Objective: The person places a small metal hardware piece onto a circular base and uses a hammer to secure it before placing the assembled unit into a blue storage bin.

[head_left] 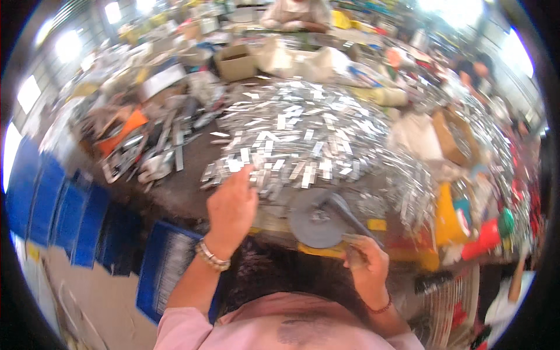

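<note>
A wide heap of small, shiny flat metal strips (309, 137) lies spread over the dark worktable. My left hand (232, 204) reaches to its near left edge, fingers stretched forward and fingertips among the nearest strips; motion blurs them. In front of me, at the table's near edge, sits a round grey disc (309, 224) with a dark bar-like handle (344, 213) slanting across its right side. Just right of the disc, my right hand (368, 265) is closed, with thumb and fingers pinching a small flat piece (352, 238) whose details are blurred.
Blue bins (76, 216) line the left side, and a blue crate (166, 271) holding stacked pale strips stands below the table edge. Mixed metal scraps and an orange piece (123, 131) lie left. Cardboard boxes (235, 63), bags and a yellow container (450, 216) surround the heap. Another person (297, 14) sits opposite.
</note>
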A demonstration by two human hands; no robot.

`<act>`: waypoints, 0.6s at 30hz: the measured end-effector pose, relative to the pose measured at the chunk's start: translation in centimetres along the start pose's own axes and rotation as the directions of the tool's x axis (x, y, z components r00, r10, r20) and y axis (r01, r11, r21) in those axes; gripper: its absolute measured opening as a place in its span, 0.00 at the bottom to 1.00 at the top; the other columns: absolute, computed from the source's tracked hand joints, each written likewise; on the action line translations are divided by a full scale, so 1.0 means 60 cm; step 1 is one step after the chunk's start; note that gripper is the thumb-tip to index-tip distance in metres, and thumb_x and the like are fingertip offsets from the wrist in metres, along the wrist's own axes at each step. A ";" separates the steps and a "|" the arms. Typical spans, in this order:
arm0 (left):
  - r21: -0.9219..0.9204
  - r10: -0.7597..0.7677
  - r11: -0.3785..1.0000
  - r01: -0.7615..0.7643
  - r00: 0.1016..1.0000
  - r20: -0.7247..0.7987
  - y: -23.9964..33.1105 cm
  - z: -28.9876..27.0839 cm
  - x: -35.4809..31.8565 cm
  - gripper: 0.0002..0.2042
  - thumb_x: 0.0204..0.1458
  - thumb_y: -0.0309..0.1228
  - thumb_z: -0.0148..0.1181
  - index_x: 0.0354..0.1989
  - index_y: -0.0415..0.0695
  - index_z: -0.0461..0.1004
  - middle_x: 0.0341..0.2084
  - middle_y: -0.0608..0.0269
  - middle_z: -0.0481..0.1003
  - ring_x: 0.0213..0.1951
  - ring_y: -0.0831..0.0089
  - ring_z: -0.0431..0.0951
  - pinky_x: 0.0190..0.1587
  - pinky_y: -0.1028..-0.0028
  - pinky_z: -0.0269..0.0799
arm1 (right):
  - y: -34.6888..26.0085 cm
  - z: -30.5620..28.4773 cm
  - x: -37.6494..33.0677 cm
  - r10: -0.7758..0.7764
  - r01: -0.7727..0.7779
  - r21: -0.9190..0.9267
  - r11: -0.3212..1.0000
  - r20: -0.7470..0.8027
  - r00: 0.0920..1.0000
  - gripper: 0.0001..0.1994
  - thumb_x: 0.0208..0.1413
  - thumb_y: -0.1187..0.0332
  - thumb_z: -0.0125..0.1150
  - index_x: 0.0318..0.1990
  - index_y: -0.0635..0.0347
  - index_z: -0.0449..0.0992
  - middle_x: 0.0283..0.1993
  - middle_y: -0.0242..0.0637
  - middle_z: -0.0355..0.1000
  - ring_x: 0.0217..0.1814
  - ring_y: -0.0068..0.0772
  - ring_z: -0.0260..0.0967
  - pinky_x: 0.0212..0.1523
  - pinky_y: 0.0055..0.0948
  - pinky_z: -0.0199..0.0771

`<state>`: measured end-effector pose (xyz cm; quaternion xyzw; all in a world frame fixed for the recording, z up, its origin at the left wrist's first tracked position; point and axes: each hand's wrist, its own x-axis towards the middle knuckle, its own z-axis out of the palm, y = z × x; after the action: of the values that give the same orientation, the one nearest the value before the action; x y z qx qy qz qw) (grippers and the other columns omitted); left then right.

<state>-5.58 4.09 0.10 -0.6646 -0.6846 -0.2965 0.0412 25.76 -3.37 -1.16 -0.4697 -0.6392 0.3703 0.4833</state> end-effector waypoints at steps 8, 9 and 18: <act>-0.011 -0.211 0.977 0.212 0.974 0.077 -0.006 0.008 0.015 0.24 0.56 0.22 0.68 0.63 0.49 0.73 0.35 0.58 0.80 0.36 0.59 0.84 0.43 0.60 0.80 | -0.013 -0.100 -0.004 -0.090 0.023 -0.347 0.938 -0.179 0.980 0.16 0.57 0.81 0.70 0.54 0.65 0.84 0.50 0.48 0.84 0.51 0.46 0.86 0.50 0.36 0.84; -0.018 -0.197 0.980 0.199 0.977 0.087 -0.006 0.009 0.012 0.24 0.56 0.22 0.68 0.63 0.49 0.73 0.35 0.58 0.80 0.36 0.59 0.84 0.43 0.60 0.80 | -0.005 -0.122 0.003 -0.134 0.002 -0.496 0.869 -0.232 0.963 0.15 0.57 0.79 0.71 0.53 0.64 0.84 0.49 0.47 0.84 0.50 0.48 0.85 0.50 0.39 0.83; -0.944 -0.277 0.083 0.318 0.918 0.285 0.003 -0.011 -0.021 0.26 0.63 0.23 0.66 0.68 0.38 0.68 0.36 0.68 0.76 0.31 0.82 0.76 0.33 0.81 0.80 | 0.031 -0.214 0.011 -0.075 -0.201 -0.837 0.510 -0.276 0.958 0.15 0.55 0.74 0.72 0.49 0.57 0.78 0.45 0.43 0.80 0.46 0.55 0.81 0.44 0.49 0.82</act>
<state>-5.49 2.63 0.14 -0.3817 -0.4472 -0.6583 -0.4700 38.55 -1.96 0.60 -0.7166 -0.6463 -0.0460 0.2581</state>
